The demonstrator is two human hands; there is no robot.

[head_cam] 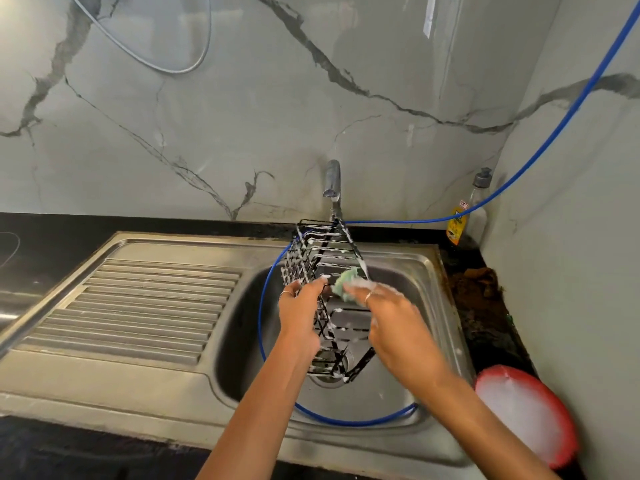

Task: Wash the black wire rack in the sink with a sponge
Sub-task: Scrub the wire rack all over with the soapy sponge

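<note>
Gripping soapy black wire rack left hand, right hand apparently pinching sponge

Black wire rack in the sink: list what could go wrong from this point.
1. The black wire rack is streaked with suds and only the left hand grips it, so it may slip into the sink.
2. The right hand scrubs with the green sponge between thin wires, which could snag fingers or rings.
3. The blue hose loops around the rack and might catch on it.
</note>
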